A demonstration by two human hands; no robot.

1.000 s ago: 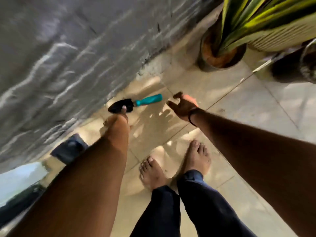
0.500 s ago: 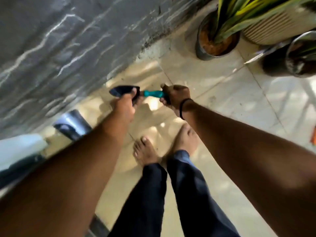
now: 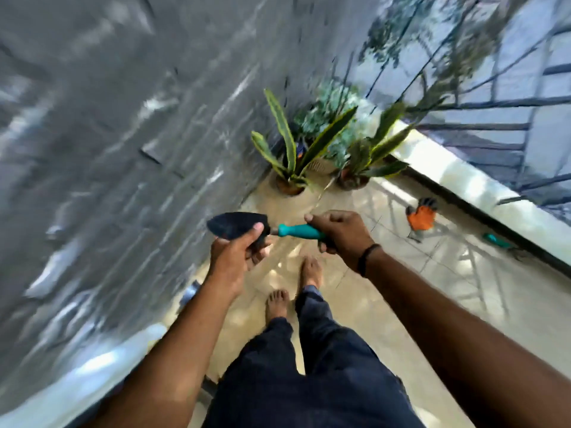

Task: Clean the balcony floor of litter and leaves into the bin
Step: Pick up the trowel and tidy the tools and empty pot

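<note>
A hand trowel (image 3: 259, 231) is held level above the tiled balcony floor (image 3: 386, 282): its teal handle is gripped by the curled right hand (image 3: 341, 234), while the dark blade is pinched at its base by the thumb and fingers of the left hand (image 3: 236, 257). Bare feet are seen below on the tiles. Two potted plants (image 3: 292, 159) are set in the corner by the grey wall (image 3: 123, 134), and an orange glove (image 3: 420, 215) is left lying near the railing ledge (image 3: 463, 177).

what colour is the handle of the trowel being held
Teal, on the black-bladed hand trowel, gripped by the right hand; seen in the head view.
</note>
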